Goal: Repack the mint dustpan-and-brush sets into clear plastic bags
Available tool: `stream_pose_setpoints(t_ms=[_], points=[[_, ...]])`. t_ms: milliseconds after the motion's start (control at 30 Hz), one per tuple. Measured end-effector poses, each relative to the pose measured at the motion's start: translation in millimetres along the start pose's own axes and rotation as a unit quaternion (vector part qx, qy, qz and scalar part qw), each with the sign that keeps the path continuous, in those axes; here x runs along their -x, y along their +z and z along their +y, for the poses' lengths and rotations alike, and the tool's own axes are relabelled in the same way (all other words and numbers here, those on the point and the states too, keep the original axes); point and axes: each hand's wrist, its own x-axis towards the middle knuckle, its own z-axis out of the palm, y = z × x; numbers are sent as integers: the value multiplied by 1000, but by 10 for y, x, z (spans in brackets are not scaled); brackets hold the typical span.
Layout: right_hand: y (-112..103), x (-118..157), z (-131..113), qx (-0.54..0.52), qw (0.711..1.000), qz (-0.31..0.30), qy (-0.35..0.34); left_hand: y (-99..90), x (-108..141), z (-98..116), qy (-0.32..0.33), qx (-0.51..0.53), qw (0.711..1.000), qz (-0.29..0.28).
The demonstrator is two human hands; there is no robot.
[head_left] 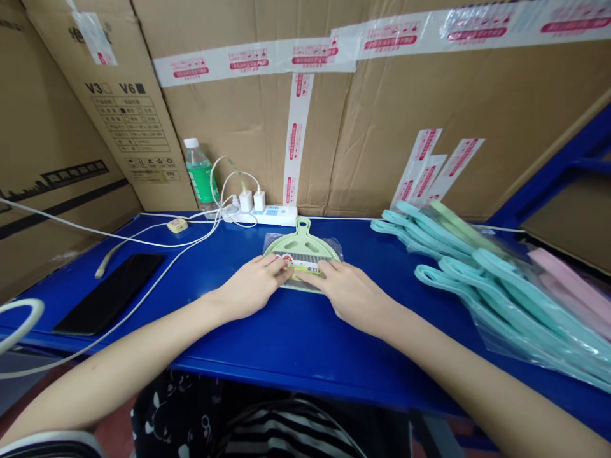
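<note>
A pale green mini dustpan (299,241) with a looped handle lies flat on the blue table, inside a clear plastic bag. A dark-bristled brush shows across it, and a printed label (307,268) sits near its front edge. My left hand (255,284) is at its left side, fingers bent and thumb against the label's left end. From the right, my right hand (351,291) rests on the label's other end, its fingers bent and its thumb reaching inward. Both hands are closed on the package; the fingertips partly cover the label.
Bagged turquoise-handled pieces (515,299) are piled at right, with a pink piece (568,280) among them. A power strip (277,215) with white cables and a bottle (202,175) stand at the back. A black phone (109,292) lies left. Cardboard (238,114) walls the rear.
</note>
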Motion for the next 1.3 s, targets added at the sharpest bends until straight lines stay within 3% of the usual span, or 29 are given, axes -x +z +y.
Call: stream_pose_setpoints(t_ms=[433,900,1133,1300], points=[[-47,47,36,-7,1000,7,20,-160,-11,-26,-25,-5,999,-19],[-241,181,209,-30,987,-108,119,-275,47,-197,-113,25,991,-63],[-224,188,288,-54,984,-91,141,-300,71,-262,-148,49,984,-82],[-187,168,338,-83,984,-60,149,-315,97,-244,-161,55,984,-60]])
